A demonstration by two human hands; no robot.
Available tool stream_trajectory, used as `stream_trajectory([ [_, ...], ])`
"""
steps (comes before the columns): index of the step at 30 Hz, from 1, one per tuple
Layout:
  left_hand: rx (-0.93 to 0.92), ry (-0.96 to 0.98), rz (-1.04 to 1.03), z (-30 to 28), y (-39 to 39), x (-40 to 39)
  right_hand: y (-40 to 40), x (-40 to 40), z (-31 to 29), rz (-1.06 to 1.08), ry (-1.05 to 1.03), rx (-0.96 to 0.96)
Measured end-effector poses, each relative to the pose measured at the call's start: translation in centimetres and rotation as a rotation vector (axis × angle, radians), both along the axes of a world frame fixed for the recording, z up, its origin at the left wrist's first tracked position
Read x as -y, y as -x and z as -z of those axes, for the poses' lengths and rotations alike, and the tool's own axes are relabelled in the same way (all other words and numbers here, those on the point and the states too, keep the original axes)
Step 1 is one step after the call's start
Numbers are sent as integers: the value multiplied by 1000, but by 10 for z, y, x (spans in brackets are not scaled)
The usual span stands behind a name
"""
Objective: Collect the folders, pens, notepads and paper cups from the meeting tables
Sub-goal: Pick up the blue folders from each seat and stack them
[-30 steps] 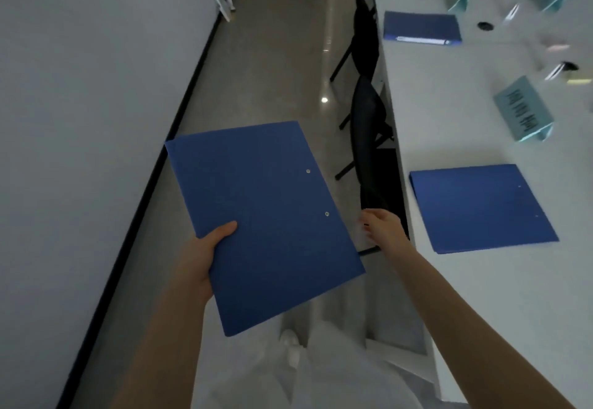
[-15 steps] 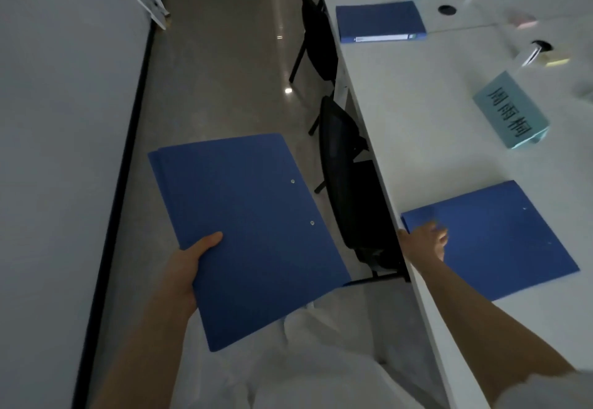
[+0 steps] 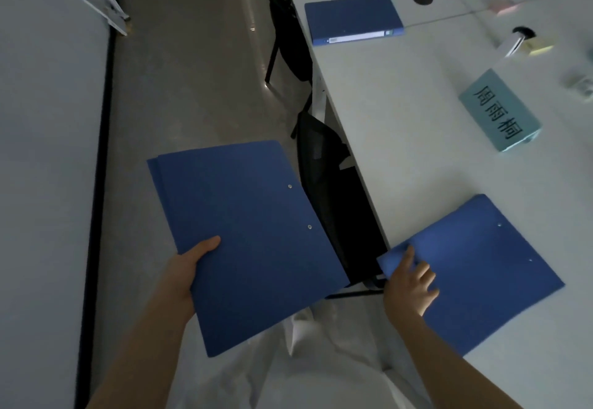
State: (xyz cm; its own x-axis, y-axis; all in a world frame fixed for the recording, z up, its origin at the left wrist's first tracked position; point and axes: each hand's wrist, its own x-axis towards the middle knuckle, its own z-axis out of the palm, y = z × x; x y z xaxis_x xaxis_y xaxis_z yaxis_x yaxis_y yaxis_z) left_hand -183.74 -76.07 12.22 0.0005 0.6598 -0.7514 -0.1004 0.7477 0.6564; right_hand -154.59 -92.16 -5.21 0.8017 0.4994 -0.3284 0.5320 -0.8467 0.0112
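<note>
Left hand [image 3: 184,269] grip pinches flat blue card folder [image 3: 247,241], lower centre, over floor. Right hand [image 3: 409,286], fingers spread, presses second blue folder [image 3: 481,267] overhanging white bench [image 3: 401,126] edge, lower right. Third blue binder [image 3: 353,17] upper right.

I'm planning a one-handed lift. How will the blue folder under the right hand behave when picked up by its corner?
The folder on the table looks thin and flat, so probably light. The matching held folder stays flat in the left hand, suggesting fair stiffness. One corner overhangs the edge by the right hand, which should ease a grip.

Black chair [image 3: 333,203] tucked under table [image 3: 401,113]; name card [image 3: 499,110] upright.
</note>
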Motion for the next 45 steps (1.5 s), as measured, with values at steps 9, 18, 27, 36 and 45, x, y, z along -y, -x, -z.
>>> stream_trajectory([
  [9,70,-7,66,6,-6,-25,9,15,-34,57,-410,-29],
  [18,129,-31,87,-1,-15,-45,8,-31,-142,-55,-1061,177],
  [27,151,-32,116,-15,-7,-60,54,-89,-205,-680,-1262,-76],
  [36,108,-145,64,-22,-8,-81,96,-128,-171,-1435,-833,-199],
  [45,78,-140,-20,-8,6,-102,96,-155,-164,-1581,-604,-437],
])
